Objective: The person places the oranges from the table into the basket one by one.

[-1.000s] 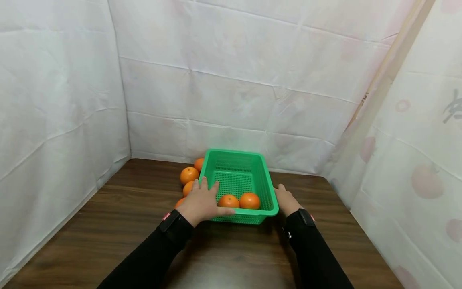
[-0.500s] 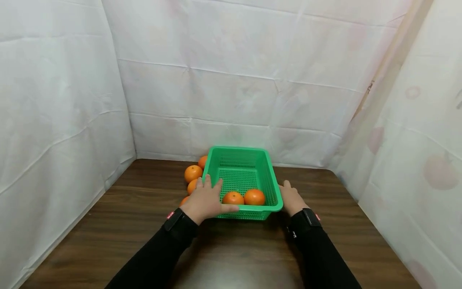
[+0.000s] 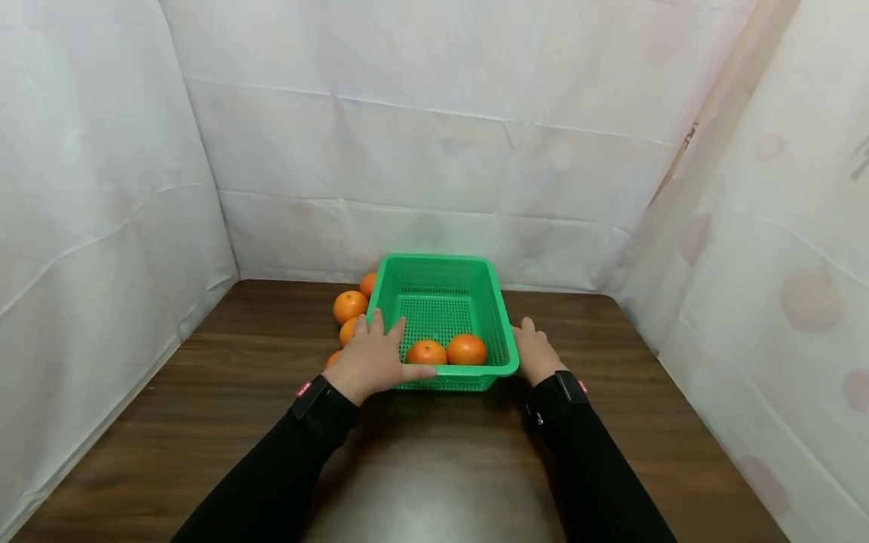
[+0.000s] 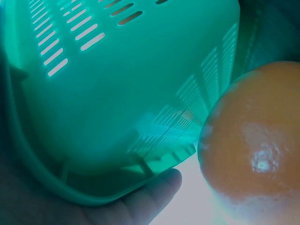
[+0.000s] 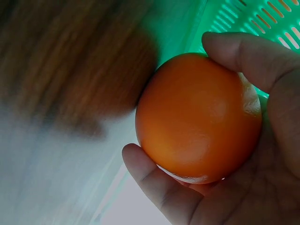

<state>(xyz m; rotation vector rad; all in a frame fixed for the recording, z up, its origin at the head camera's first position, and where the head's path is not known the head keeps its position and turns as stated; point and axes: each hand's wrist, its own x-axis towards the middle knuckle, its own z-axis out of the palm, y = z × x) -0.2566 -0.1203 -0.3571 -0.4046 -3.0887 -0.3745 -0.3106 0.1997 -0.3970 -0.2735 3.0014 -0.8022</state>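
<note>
On the dark wooden table (image 3: 421, 467): gripping an orange (image 5: 199, 117) beside a green basket (image 3: 434, 269)

Held just outside the basket's right wall, between the curled thumb and fingers of the right hand (image 3: 536, 354); mostly hidden in the head view, large in the right wrist view. Spread over the basket's near left corner with the left hand (image 3: 372, 358), with fingers straight and apart and thumb laid along the near rim. Inside the basket, stocked with 2 oranges (image 3: 426, 353), side by side by the near wall. Bordered outside on the left by 4 more oranges (image 3: 350, 306) in a loose row, partly covered at the near end by the left hand. Impossible to tell whether touching 1 of these with the outer fingers. Clad in black sleeves (image 3: 271, 467), with a dark strap (image 3: 311, 398) at each wrist. Enclosed behind and at both sides by creased white cloth (image 3: 380, 143), printed on the right with pale pink shapes.
</note>
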